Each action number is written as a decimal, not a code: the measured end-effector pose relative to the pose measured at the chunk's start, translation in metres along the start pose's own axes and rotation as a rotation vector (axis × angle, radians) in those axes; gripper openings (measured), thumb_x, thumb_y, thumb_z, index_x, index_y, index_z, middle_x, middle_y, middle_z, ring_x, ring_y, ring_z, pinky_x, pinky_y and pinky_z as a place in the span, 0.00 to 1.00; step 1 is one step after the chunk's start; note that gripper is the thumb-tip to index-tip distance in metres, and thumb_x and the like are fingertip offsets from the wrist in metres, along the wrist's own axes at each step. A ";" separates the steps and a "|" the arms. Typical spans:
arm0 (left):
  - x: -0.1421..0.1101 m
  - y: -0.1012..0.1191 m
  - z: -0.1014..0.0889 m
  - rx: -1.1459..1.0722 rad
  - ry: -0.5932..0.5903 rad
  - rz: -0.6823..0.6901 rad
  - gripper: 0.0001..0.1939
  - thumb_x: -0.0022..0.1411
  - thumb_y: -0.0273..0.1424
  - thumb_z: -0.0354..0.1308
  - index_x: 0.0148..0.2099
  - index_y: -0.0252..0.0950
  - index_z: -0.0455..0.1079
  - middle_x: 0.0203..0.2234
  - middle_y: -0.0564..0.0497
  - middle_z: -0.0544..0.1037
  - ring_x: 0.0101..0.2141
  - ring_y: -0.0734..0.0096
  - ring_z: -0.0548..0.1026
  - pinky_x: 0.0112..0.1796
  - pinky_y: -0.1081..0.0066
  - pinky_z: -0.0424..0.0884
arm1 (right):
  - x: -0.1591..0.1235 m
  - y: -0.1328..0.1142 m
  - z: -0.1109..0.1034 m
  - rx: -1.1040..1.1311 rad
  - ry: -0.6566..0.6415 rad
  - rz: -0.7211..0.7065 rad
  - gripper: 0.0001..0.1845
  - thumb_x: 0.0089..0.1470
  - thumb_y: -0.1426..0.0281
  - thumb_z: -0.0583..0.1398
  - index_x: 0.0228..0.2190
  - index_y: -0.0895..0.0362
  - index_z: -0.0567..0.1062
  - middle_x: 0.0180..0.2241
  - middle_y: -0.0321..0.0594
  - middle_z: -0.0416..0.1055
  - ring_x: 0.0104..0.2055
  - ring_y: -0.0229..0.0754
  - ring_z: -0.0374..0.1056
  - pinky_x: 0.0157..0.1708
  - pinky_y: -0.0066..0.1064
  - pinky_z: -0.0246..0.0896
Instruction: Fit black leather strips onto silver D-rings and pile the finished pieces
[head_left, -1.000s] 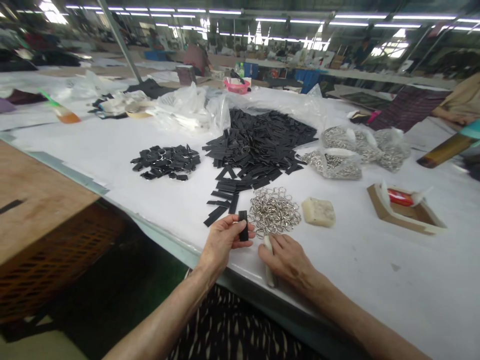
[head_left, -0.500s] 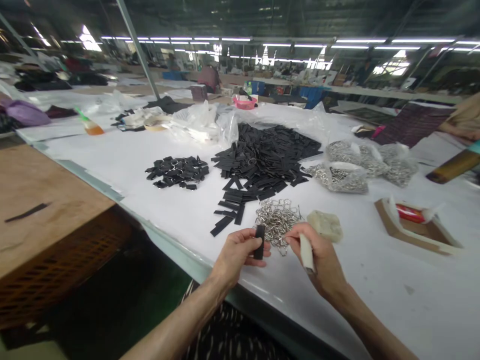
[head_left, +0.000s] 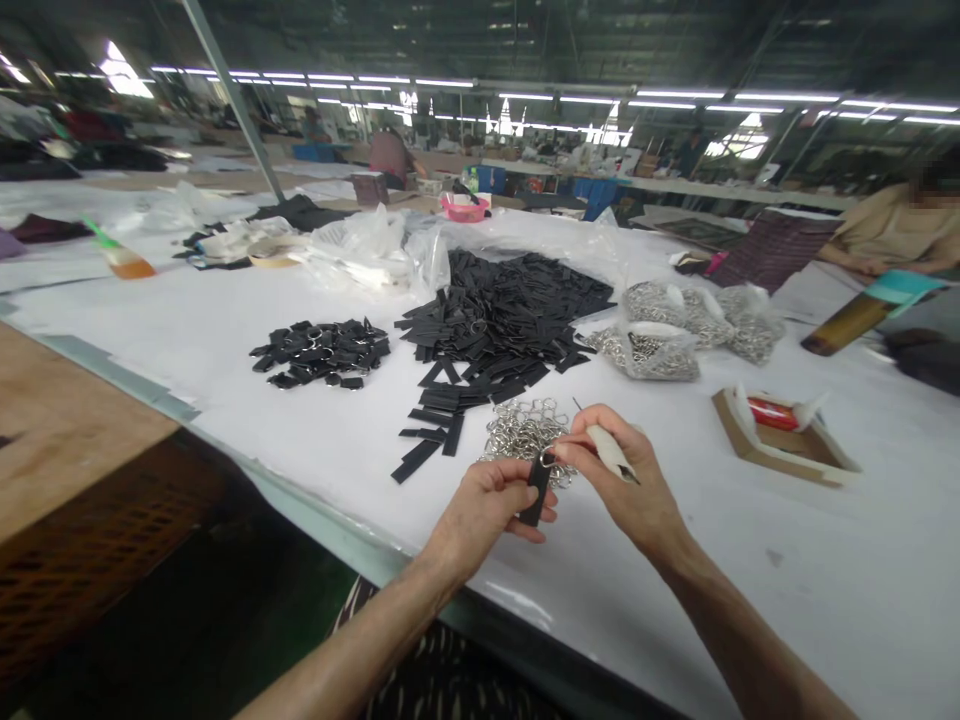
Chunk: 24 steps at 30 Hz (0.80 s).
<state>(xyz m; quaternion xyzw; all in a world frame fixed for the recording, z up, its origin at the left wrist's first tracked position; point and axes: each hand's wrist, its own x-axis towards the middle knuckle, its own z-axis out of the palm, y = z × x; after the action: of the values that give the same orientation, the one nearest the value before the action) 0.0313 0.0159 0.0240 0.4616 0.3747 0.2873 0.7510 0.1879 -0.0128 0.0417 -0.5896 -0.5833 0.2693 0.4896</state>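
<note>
My left hand (head_left: 486, 508) pinches a short black strap piece (head_left: 537, 492) just above the table's near edge. My right hand (head_left: 626, 475) meets it from the right, its fingertips closed on a small metal ring (head_left: 547, 460) at the top of the strap. A white-handled tool (head_left: 609, 452) lies across the same hand's fingers. Directly behind both hands lies a loose pile of silver rings (head_left: 521, 432). A big heap of black strap pieces (head_left: 510, 315) sits further back. To the left lies a smaller pile of strap pieces with rings on them (head_left: 319, 351).
Clear bags of rings (head_left: 679, 325) lie at the right, a shallow cardboard tray with a red tube (head_left: 780, 440) beyond them. Crumpled plastic bags (head_left: 375, 235) and an orange bottle (head_left: 124, 255) sit at the back. Another person (head_left: 896, 225) sits at the far right. A wooden bench (head_left: 67, 430) borders the left.
My right hand came up off the table with the white-handled tool, took a ring from the pile and brought it to the strap piece in my left hand.
</note>
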 end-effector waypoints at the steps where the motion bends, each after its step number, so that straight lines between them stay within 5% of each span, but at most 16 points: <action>1: 0.000 0.000 0.001 0.041 0.025 0.005 0.06 0.50 0.26 0.55 0.31 0.33 0.73 0.27 0.45 0.76 0.27 0.67 0.74 0.25 0.71 0.72 | 0.000 0.000 -0.001 -0.004 -0.003 0.004 0.07 0.49 0.71 0.57 0.24 0.55 0.63 0.21 0.31 0.67 0.23 0.35 0.60 0.25 0.28 0.53; 14: 0.003 -0.016 0.008 0.362 0.193 0.232 0.10 0.54 0.28 0.51 0.33 0.36 0.74 0.23 0.50 0.74 0.28 0.69 0.72 0.26 0.75 0.69 | -0.003 0.004 0.002 -0.036 0.028 -0.030 0.07 0.47 0.74 0.58 0.21 0.56 0.64 0.17 0.28 0.61 0.21 0.34 0.56 0.22 0.25 0.51; 21: 0.002 -0.016 0.009 0.115 0.138 0.166 0.07 0.54 0.28 0.53 0.36 0.35 0.68 0.26 0.49 0.75 0.30 0.65 0.75 0.27 0.70 0.72 | -0.004 -0.002 -0.002 -0.080 -0.007 -0.040 0.07 0.48 0.76 0.56 0.22 0.55 0.63 0.18 0.29 0.65 0.23 0.36 0.62 0.25 0.27 0.55; 24: 0.001 -0.014 0.008 -0.018 0.132 0.119 0.19 0.52 0.26 0.55 0.48 0.37 0.61 0.25 0.51 0.76 0.28 0.64 0.75 0.26 0.68 0.73 | -0.010 -0.001 -0.001 -0.095 0.051 -0.076 0.05 0.49 0.75 0.56 0.24 0.55 0.64 0.23 0.33 0.68 0.28 0.38 0.64 0.28 0.28 0.58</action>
<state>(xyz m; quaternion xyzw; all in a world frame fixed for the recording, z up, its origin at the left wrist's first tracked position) 0.0395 0.0073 0.0135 0.4564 0.3927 0.3645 0.7104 0.1870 -0.0227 0.0402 -0.5964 -0.6048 0.2075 0.4853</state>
